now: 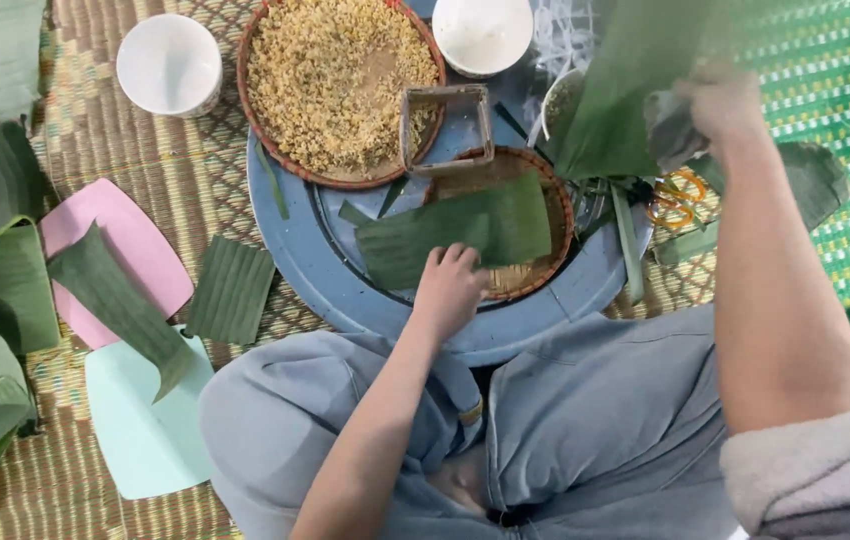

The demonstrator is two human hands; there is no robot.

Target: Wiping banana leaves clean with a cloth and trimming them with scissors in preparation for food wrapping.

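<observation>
Landmark: round blue tray on the woven mat, in front of the seated person's knees. Left hand rests fingers-down at the tray's near edge, pressing the lower corner of a cut green leaf piece that lies flat across a small shallow woven basket on the tray; fingers curled against the leaf, not closed round it. Right hand, raised to the tray's right, is clamped on a large leaf together with a grey cloth (grip is blurred; which fingers do the holding cannot be told). On the tray's far side: a wide basket of yellowish grain, with a square wooden frame leaning at its rim. Beyond the tray, two white bowls, the second cut off by the top edge. Left of the tray: a pink board, a pale teal board and loose leaf strips. Orange-handled scissors, to the tray's right, partly hidden beneath the leaf. No labels visible.
</observation>
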